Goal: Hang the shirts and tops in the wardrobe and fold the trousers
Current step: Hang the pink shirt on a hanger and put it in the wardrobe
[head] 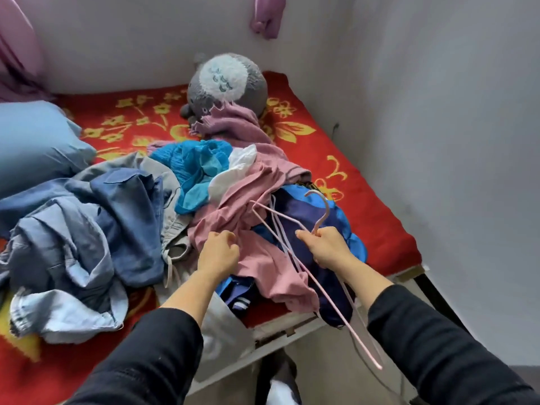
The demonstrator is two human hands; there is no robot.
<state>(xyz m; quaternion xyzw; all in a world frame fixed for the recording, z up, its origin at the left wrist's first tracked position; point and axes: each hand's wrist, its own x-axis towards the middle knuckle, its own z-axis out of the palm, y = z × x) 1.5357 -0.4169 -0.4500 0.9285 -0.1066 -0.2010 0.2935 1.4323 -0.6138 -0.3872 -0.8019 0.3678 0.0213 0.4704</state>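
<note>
A heap of clothes lies on a bed with a red and yellow flowered cover (365, 206). A pink top (263, 258) sprawls across the heap's near side. My left hand (219, 249) is closed on a fold of that pink top. My right hand (324, 244) grips a thin pink wire hanger (318, 209) just below its hook, and the hanger's long arm slants down past the bed's edge. Under the top lies a dark blue garment (306, 211). Denim pieces (87, 229) are piled at the left, and a turquoise top (198, 168) and a mauve knit (233, 124) sit further back.
A grey plush toy (228, 80) rests against the back wall. A light blue pillow (35, 141) sits at the left. Grey walls close the bed in at the back and right. A pink cloth (266, 16) hangs on the wall above.
</note>
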